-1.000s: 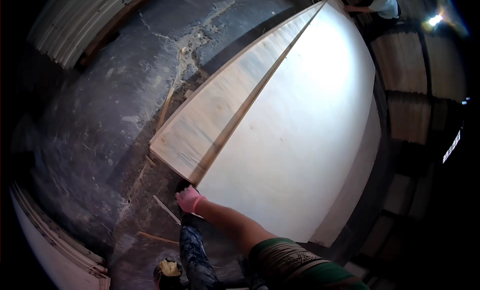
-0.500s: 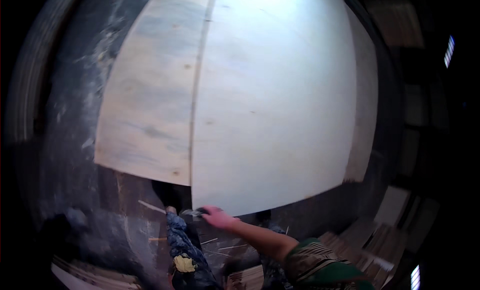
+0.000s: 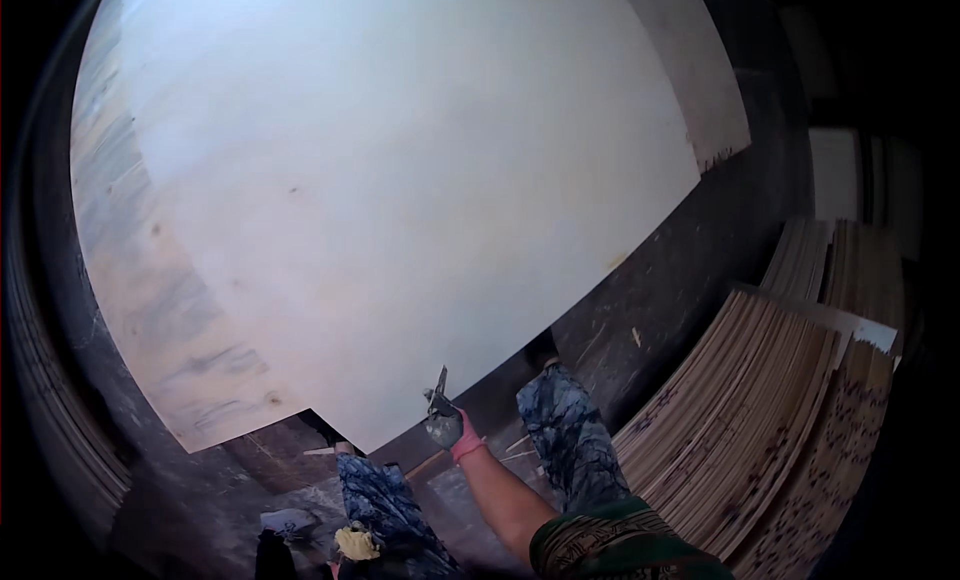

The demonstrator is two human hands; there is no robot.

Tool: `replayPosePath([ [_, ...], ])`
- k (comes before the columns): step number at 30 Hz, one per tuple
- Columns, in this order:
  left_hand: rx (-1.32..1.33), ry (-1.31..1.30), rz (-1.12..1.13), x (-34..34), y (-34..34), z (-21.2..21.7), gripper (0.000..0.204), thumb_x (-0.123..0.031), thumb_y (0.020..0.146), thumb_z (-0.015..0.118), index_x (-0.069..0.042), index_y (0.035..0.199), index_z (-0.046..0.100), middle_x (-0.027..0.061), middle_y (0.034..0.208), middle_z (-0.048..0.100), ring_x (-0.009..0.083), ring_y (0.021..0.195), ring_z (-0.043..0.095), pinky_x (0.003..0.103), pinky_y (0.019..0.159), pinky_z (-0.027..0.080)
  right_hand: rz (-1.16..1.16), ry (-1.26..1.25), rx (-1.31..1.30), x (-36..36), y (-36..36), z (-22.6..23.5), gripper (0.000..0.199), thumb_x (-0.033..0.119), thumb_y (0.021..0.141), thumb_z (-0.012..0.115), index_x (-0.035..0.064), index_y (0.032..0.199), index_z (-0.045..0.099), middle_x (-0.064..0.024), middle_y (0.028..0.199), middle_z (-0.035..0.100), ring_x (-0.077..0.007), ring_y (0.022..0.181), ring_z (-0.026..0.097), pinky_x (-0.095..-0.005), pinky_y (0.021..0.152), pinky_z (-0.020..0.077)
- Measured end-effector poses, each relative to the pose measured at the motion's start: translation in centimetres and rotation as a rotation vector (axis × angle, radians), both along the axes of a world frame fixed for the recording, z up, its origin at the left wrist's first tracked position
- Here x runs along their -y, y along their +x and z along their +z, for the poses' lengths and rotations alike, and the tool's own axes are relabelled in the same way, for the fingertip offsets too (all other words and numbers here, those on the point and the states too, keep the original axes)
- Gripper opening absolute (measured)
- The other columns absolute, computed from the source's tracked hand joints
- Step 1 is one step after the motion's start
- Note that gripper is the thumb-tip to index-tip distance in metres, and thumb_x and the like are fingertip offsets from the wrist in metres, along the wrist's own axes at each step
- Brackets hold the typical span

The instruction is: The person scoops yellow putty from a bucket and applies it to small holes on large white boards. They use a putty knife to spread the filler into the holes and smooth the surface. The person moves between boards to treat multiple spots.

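Observation:
A large pale sheet of thin wood [image 3: 420,210] fills most of the view. Along its left side shows a strip of more figured wood [image 3: 190,350] with knots and grey streaks. My right hand [image 3: 447,426], in a pink glove with a grey coated palm, is at the sheet's near edge. Its fingers are closed round a small thin-bladed tool [image 3: 440,382], a knife or scraper, whose blade points up over the sheet. Which of the two it is, I cannot make out. My left hand does not show.
Stacks of thin wooden sheets [image 3: 720,390] stand on the right, their edges showing. My legs in blue patterned trousers [image 3: 570,430] are below the sheet, with a crumpled yellow thing [image 3: 357,543] at the left leg. Wood slivers lie on the dark floor [image 3: 640,280].
The view has turned, so the sheets now slant. My right hand has moved from beside the pale sheet's near left corner rightward along its near edge, and the tool now points upward.

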State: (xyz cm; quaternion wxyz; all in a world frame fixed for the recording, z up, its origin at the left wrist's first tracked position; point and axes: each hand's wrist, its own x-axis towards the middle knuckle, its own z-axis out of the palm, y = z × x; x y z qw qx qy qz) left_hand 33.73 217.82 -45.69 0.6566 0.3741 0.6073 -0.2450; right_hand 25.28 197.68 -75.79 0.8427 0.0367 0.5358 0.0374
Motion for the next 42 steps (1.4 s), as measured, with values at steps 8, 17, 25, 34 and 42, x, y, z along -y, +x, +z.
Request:
replayPosePath([
  [8,0.290,-0.339,-0.046,-1.9,-4.9,2.0,0.040,-0.015,0.081,0.052,-0.002,0.119,0.047,0.0106,0.116,0.053,0.0267,0.106,0.049,0.040,0.095,0.036,-0.091,0.041,0.125,-2.0,4.3,6.7,0.040,0.027,0.082,0.057,0.0076,0.117,0.051,-0.0095,0.085,0.055,-0.0268,0.081,0.059,-0.0408,0.067,0.0498],
  [17,0.823,-0.547,-0.201,2.5,3.2,15.0,0.045,-0.018,0.081,0.050,-0.008,0.125,0.043,0.0097,0.122,0.049,0.0255,0.114,0.045,0.048,0.102,0.026,-0.095,-0.147,0.130,6.6,2.7,16.4,0.035,0.024,0.079,0.058,0.0063,0.109,0.056,-0.0022,0.081,0.052,-0.0166,0.081,0.052,-0.0329,0.078,0.0439],
  [25,0.765,0.349,-0.856,6.4,9.8,21.0,0.050,-0.018,0.082,0.049,-0.010,0.130,0.036,0.0092,0.129,0.043,0.0253,0.117,0.042,0.046,0.102,0.026,0.000,-0.239,0.085,13.2,7.0,26.9,0.028,0.021,0.079,0.057,0.0075,0.104,0.058,0.0003,0.071,0.050,-0.0121,0.065,0.047,-0.0267,0.065,0.0413],
  [34,1.269,-0.196,-0.346,13.4,16.3,28.0,0.045,-0.021,0.090,0.037,-0.017,0.134,0.029,0.0006,0.133,0.038,0.0141,0.120,0.037,0.038,0.099,0.027,0.138,-0.305,0.163,17.4,10.3,43.7,0.018,0.024,0.081,0.057,0.0121,0.094,0.058,0.0035,0.064,0.045,-0.0098,0.059,0.043,-0.0256,0.060,0.0394],
  [42,1.326,-0.535,0.208,26.9,18.8,32.7,0.043,-0.015,0.084,0.048,-0.011,0.126,0.039,0.0077,0.120,0.049,0.0206,0.110,0.048,0.041,0.095,0.037,0.314,-0.198,0.319,30.2,9.8,59.7,0.020,0.016,0.086,0.050,0.0069,0.104,0.052,-0.0056,0.095,0.055,-0.0232,0.100,0.051,-0.0417,0.089,0.0405],
])
